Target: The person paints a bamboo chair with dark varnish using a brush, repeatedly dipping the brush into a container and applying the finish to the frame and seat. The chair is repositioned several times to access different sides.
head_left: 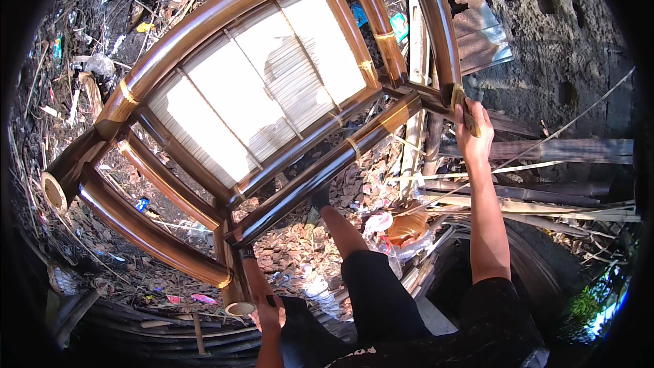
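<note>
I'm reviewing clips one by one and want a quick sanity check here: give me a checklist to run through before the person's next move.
1. Right hand gripping the right corner of the bamboo frame: ok.
2. Left hand gripping the frame: cannot tell; it is beside the lower open pole end, but contact is unclear.
3. Pale slatted panel seated between the bars: ok.
4. Panel surface free of marks: cannot tell; bright sunlight washes much of it out.
5. Ground near the legs free of litter: not ok; plastic litter lies beside the right leg.
</note>
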Demonstrator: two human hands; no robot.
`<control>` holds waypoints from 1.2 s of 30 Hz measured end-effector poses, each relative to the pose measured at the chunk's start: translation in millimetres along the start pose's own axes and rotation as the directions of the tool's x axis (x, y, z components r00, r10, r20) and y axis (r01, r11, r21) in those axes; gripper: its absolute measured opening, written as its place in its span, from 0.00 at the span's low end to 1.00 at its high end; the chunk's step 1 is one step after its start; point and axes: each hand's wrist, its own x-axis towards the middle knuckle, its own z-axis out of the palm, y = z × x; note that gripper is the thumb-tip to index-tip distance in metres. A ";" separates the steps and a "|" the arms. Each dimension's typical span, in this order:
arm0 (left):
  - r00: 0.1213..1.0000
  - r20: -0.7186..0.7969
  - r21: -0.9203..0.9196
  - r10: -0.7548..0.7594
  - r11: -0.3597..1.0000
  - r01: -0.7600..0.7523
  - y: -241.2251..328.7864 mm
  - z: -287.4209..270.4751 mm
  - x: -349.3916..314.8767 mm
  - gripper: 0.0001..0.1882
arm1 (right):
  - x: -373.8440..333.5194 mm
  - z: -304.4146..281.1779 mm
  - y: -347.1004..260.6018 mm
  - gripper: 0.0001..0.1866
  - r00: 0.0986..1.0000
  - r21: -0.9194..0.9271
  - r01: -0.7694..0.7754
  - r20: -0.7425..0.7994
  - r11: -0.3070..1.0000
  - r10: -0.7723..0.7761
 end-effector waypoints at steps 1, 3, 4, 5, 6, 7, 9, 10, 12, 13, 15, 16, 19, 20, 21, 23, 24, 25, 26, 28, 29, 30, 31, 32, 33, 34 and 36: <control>1.000 0.009 0.031 0.018 0.999 -0.018 1.5 -4.2 1.2 0.28 | -4.8 5.3 14.6 0.10 0.993 -0.017 -0.064 0.100 0.998 0.065; 0.999 -0.041 0.080 0.024 0.997 -0.020 13.5 -7.0 -9.8 0.25 | 5.8 -7.0 19.5 0.10 0.988 -0.070 -0.104 0.106 0.992 0.111; 0.994 -0.088 0.107 0.067 0.993 -0.057 5.4 -1.6 -7.9 0.24 | 9.3 -18.9 20.7 0.10 0.981 -0.069 -0.155 0.106 0.986 0.162; 0.985 -0.132 0.134 0.110 0.987 -0.092 -5.9 13.4 -4.5 0.23 | 14.4 -28.2 14.4 0.11 0.988 -0.094 -0.153 0.015 0.984 0.155; 0.973 -0.171 0.165 0.156 0.978 -0.128 -16.5 25.2 -0.9 0.23 | 20.4 -38.7 9.4 0.11 0.990 -0.051 -0.134 -0.061 0.990 0.131; 0.982 -0.139 0.165 0.126 0.981 -0.102 -22.3 29.8 2.5 0.22 | 28.8 -47.1 4.4 0.12 0.984 -0.010 -0.113 -0.138 0.994 0.110; 0.995 -0.080 0.170 0.062 0.984 -0.047 -32.0 38.8 13.1 0.21 | 40.3 -47.5 16.0 0.14 0.954 0.171 -0.272 -0.081 0.947 0.288; 0.994 -0.061 0.175 0.091 0.981 -0.079 -40.4 45.5 16.9 0.22 | 39.1 -32.4 36.7 0.17 0.932 0.173 -0.362 0.038 0.916 0.361; 0.989 -0.028 0.166 0.142 0.977 -0.136 -61.1 65.7 31.3 0.24 | 34.4 -5.2 53.5 0.18 0.924 -0.026 -0.351 0.150 0.936 0.351; 0.988 -0.036 0.161 0.150 0.977 -0.143 -68.1 73.1 35.9 0.24 | 41.1 2.9 59.8 0.19 0.913 0.049 -0.392 0.143 0.919 0.382; 0.987 -0.050 0.179 0.150 0.974 -0.139 -71.7 76.3 40.6 0.24 | 69.8 13.4 45.8 0.18 0.902 0.098 -0.430 0.102 0.898 0.420; 0.987 -0.062 0.185 0.147 0.974 -0.133 -71.4 78.6 43.1 0.24 | 85.0 17.6 42.6 0.18 0.892 0.118 -0.452 0.086 0.884 0.444; 0.988 -0.073 0.209 0.133 0.971 -0.115 -73.2 83.9 44.6 0.24 | 129.2 26.8 48.5 0.13 0.900 0.846 -0.319 0.131 0.426 0.415; 0.989 -0.076 0.215 0.128 0.971 -0.109 -74.0 85.6 44.1 0.24 | 135.9 16.1 32.1 0.12 0.934 0.895 -0.236 0.102 0.377 0.344; 0.988 -0.072 0.220 0.134 0.969 -0.115 -74.5 84.8 46.1 0.23 | 128.0 22.6 44.8 0.11 0.938 0.838 -0.306 0.184 0.452 0.295; 0.989 -0.074 0.220 0.129 0.969 -0.110 -73.8 84.6 48.4 0.23 | 102.5 23.9 75.0 0.16 0.920 0.505 -0.391 0.233 0.770 0.315; 0.991 -0.079 0.215 0.111 0.972 -0.092 -73.7 84.8 46.9 0.23 | 93.8 18.2 80.9 0.18 0.938 0.217 -0.333 0.179 0.917 0.298; 0.992 -0.078 0.216 0.104 0.973 -0.085 -73.8 83.9 46.9 0.23 | 87.5 13.7 79.0 0.20 0.951 0.148 -0.296 0.133 0.944 0.278; 0.992 -0.075 0.223 0.103 0.971 -0.084 -75.2 82.8 46.9 0.23 | 95.9 11.8 76.6 0.20 0.940 0.228 -0.336 0.143 0.914 0.310; 0.991 -0.074 0.235 0.107 0.968 -0.087 -76.9 82.2 48.1 0.23 | 135.0 13.3 64.8 0.18 0.912 0.382 -0.411 0.172 0.828 0.373; 0.991 -0.071 0.247 0.111 0.965 -0.090 -79.2 80.7 47.9 0.23 | 155.6 22.2 55.1 0.16 0.895 0.733 -0.407 0.202 0.545 0.397; 0.990 -0.069 0.265 0.122 0.959 -0.100 -81.5 77.3 52.1 0.23 | 173.0 21.2 39.7 0.14 0.924 0.849 -0.303 0.149 0.434 0.353; 0.988 -0.065 0.282 0.139 0.952 -0.115 -82.8 76.4 54.0 0.23 | 185.5 32.0 42.6 0.12 0.947 0.869 -0.217 0.077 0.444 0.311; 0.988 -0.064 0.314 0.143 0.942 -0.116 -85.3 74.2 53.7 0.23 | 182.4 36.4 38.7 0.16 0.928 0.875 -0.266 0.119 0.405 0.353; 0.988 -0.075 0.334 0.134 0.937 -0.102 -91.1 80.7 50.1 0.23 | 172.8 35.3 25.7 0.18 0.936 0.635 -0.318 0.093 0.704 0.339; 0.988 -0.080 0.348 0.130 0.933 -0.095 -92.5 88.0 46.4 0.23 | 158.6 23.7 27.3 0.19 0.951 0.292 -0.306 0.054 0.906 0.304; 0.998 -0.026 0.249 0.054 0.967 -0.046 -80.2 87.7 47.2 0.24 | 108.7 32.6 64.6 0.20 0.904 -0.152 -0.305 0.266 0.940 0.336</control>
